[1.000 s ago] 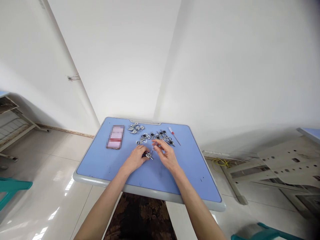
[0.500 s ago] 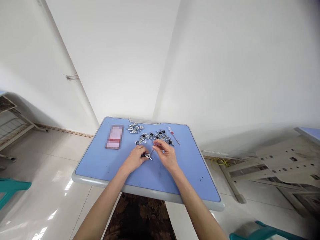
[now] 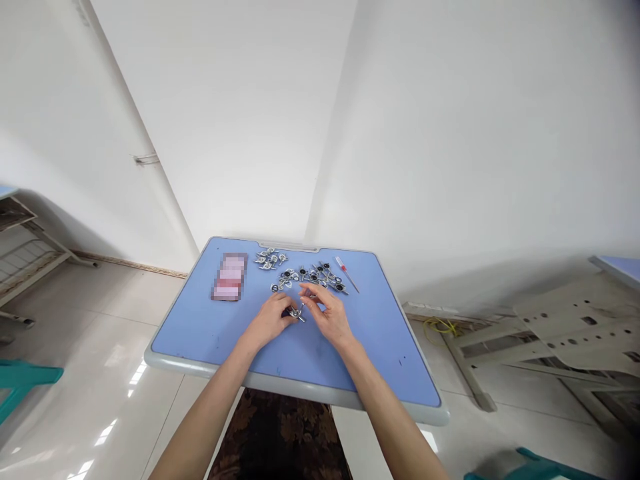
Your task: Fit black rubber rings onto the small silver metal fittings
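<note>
My left hand (image 3: pixel 270 319) rests on the blue desk with its fingers closed on a small metal fitting (image 3: pixel 295 312). Part of the fitting is dark, and a short metal pin sticks out toward me. Just to the right, my right hand (image 3: pixel 327 313) pinches a thin-shafted tool (image 3: pixel 301 308), its tip at the fitting; the fingers hide most of the tool. Beyond both hands lies a loose pile of metal fittings with black round parts (image 3: pixel 314 277). Farther left is a smaller group of silver metal fittings (image 3: pixel 270 259).
A small screwdriver (image 3: pixel 347 273) with a clear and red handle lies right of the pile. On the left of the desk (image 3: pixel 195 327) is a phone-like object (image 3: pixel 230 277), its face blurred. A white wall stands behind; teal stools (image 3: pixel 30 380) are at the sides.
My right hand has shifted slightly left, closer to the fitting, and its grip on the tool has changed a little. The left hand stays in place with the fitting.
</note>
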`<state>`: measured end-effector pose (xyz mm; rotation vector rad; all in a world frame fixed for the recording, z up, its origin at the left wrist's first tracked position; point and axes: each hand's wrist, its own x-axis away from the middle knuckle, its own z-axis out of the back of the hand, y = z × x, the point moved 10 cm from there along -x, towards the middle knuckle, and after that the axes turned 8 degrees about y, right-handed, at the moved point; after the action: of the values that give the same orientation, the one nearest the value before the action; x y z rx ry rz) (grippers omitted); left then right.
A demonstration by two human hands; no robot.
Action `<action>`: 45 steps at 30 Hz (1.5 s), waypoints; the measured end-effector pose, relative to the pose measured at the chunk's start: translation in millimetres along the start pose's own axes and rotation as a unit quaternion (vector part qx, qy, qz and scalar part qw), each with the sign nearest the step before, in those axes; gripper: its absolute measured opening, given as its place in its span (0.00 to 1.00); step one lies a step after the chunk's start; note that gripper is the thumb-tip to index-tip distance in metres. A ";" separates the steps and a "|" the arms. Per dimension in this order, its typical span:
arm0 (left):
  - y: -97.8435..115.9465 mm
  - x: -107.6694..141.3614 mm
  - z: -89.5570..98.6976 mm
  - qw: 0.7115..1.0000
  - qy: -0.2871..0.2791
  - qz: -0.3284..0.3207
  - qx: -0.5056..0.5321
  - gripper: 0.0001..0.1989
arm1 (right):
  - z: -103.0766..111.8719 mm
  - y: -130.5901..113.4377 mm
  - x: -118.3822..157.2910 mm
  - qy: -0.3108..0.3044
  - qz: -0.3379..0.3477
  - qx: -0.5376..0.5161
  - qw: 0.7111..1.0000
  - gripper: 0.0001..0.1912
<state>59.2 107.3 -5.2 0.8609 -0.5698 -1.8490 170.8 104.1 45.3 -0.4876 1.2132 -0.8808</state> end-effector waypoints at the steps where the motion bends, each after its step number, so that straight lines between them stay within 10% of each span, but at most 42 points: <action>1: 0.5 -0.1 0.0 1.000 0.000 -0.001 0.002 0.05 | -0.2 -1.0 0.3 -0.004 0.007 0.002 1.000 0.14; 17: -2.0 0.5 -4.4 1.000 -0.008 -0.004 -0.006 0.05 | 2.7 9.1 -1.9 0.007 -0.030 -0.020 0.999 0.09; 45: -0.8 -0.9 -3.4 1.000 -0.005 -0.007 -0.009 0.05 | -7.0 -22.7 6.5 0.010 0.118 0.034 0.992 0.15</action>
<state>61.5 108.4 -7.6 0.8461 -0.5545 -1.8690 157.5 86.3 56.2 -0.2732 1.2258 -0.7224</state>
